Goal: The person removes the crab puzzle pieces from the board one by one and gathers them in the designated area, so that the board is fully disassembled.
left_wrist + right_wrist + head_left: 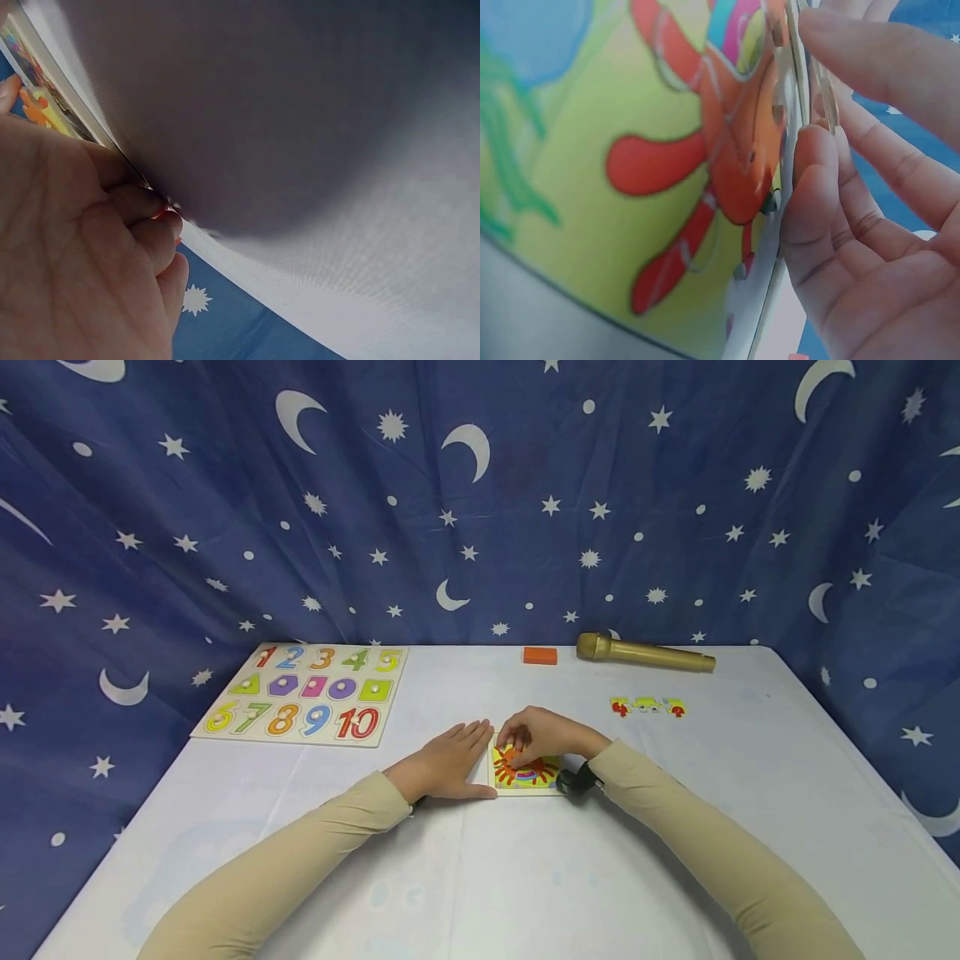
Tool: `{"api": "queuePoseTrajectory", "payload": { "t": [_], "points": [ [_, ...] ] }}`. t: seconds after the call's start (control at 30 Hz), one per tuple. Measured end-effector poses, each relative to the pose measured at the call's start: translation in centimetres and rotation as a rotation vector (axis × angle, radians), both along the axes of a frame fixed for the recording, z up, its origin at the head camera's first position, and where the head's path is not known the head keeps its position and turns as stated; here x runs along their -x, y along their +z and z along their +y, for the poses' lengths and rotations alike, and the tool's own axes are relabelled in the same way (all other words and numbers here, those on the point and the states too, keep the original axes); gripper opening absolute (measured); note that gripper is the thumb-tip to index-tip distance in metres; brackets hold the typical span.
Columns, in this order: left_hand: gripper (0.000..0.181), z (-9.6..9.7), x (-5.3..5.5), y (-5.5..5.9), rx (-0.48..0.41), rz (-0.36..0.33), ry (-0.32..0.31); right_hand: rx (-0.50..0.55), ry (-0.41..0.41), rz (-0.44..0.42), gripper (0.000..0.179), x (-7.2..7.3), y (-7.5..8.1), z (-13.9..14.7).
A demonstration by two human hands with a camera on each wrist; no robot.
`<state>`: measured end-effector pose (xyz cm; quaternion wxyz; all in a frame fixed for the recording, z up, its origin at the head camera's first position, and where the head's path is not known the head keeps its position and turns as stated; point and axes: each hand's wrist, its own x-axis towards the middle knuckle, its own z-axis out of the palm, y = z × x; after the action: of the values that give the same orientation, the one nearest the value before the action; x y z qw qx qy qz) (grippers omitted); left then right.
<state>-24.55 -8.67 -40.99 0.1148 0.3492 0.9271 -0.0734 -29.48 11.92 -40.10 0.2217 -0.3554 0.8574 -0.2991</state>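
Observation:
A small jigsaw board (pixel 525 792) with an orange-and-red crab picture lies on the white table between the hands. My left hand (pixel 448 765) lies flat with fingers extended, thumb and fingertips at the board's left edge. Over the upper part of the board, my right hand (pixel 551 732) pinches a thin puzzle piece (pixel 827 94), seen edge-on in the right wrist view; its picture is mostly hidden by the fingers. That view also shows the crab picture (pixel 739 142) close up. Three loose puzzle pieces (pixel 647 704) lie in a row to the right.
A number-and-shape peg board (pixel 300 693) lies at the back left. Along the back edge are an orange block (pixel 540 656) and a gold microphone (pixel 645 652). A blue curtain (pixel 525 527) with moons and stars hangs behind the table (pixel 750 760).

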Motion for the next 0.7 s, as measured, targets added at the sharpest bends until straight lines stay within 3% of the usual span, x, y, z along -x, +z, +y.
{"api": "queuePoseTrajectory", "payload": {
  "t": [0.3,0.47,0.7],
  "points": [
    [0.100,0.2,-0.1,0.2,0.009,0.004,0.007,0.076,-0.065,0.015,0.030,-0.7,0.4,1.7],
    [0.099,0.2,-0.2,0.2,0.011,0.012,0.007,0.129,-0.092,0.028,0.031,-1.3,0.3,4.1],
    [0.099,0.1,-0.2,0.0,-0.006,0.022,0.006,0.124,-0.157,0.042,0.030,-2.7,0.3,8.1]
  ]
}}
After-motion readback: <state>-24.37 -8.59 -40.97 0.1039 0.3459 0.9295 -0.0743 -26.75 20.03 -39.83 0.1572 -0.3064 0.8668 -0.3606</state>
